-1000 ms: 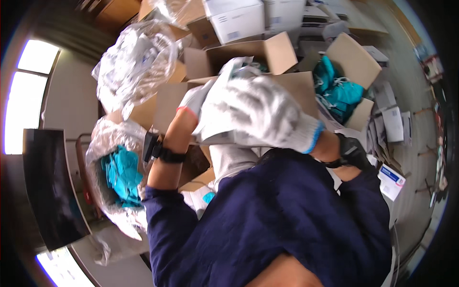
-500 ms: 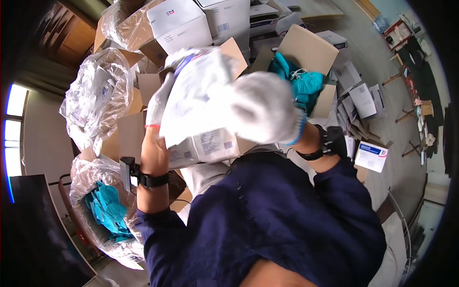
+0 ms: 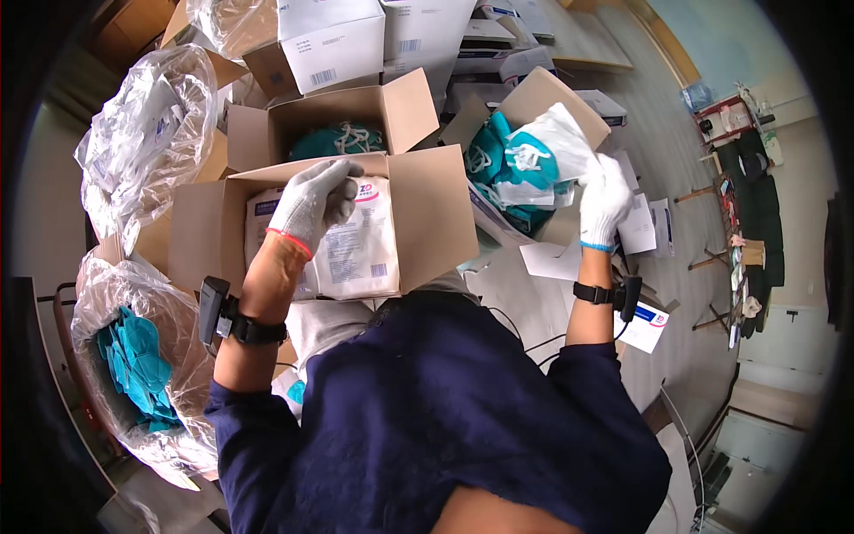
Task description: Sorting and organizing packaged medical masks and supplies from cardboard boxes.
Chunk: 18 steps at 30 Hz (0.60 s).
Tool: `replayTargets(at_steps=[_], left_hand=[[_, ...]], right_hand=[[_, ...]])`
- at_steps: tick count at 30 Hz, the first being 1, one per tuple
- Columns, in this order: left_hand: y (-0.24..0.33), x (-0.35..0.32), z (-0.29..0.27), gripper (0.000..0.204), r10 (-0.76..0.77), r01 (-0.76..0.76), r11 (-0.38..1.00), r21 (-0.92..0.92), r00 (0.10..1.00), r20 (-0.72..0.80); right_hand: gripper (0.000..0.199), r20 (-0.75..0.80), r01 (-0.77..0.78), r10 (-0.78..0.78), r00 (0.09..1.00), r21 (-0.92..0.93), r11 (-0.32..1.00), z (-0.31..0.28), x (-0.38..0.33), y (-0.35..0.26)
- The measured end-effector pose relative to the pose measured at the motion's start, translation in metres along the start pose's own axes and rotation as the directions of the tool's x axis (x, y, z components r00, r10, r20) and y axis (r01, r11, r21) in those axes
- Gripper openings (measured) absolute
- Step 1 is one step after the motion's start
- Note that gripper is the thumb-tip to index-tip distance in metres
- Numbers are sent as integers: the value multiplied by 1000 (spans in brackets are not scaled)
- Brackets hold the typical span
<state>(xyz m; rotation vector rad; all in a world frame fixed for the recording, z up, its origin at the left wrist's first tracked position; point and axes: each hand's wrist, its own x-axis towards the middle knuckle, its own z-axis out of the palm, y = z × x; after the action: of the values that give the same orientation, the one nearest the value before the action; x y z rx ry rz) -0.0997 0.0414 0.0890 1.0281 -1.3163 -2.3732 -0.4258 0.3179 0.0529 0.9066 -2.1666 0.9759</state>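
Note:
My right hand [image 3: 605,205], in a white knit glove with a blue cuff, is closed on the corner of a white plastic bag [image 3: 574,133]. The bag is tipped over an open carton at the right, and a teal face mask [image 3: 531,158] with white straps shows at its lower side. More teal masks [image 3: 487,147] lie in that carton. My left hand [image 3: 311,203], gloved with a red cuff, hovers above the open carton in front of me. Its fingers are loosely curled and apart, with nothing visible in them. Printed white packs [image 3: 360,249] stand in this carton.
Behind the near carton, another open carton [image 3: 253,120] holds teal masks. Clear plastic bags line containers at the left: one holds white wrappers [image 3: 147,120], the lower one teal pieces [image 3: 138,360]. White boxes [image 3: 334,44] are stacked at the back. Flattened white boxes [image 3: 636,227] lie at the right.
The white bag has moved from in front of me to the right carton in my right hand. My left hand has let go of it and now hangs over the packs.

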Motion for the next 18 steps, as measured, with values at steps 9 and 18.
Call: replayTargets(at_steps=[9, 18], left_hand=[[-17, 2, -19, 21, -44, 39, 998, -56, 994, -95], [-22, 5, -11, 20, 3, -5, 999, -48, 999, -37]], right_hand=[[13, -193, -258, 304, 933, 232, 938, -20, 13, 9], [15, -163, 102, -134, 977, -194, 976, -2, 28, 45]])
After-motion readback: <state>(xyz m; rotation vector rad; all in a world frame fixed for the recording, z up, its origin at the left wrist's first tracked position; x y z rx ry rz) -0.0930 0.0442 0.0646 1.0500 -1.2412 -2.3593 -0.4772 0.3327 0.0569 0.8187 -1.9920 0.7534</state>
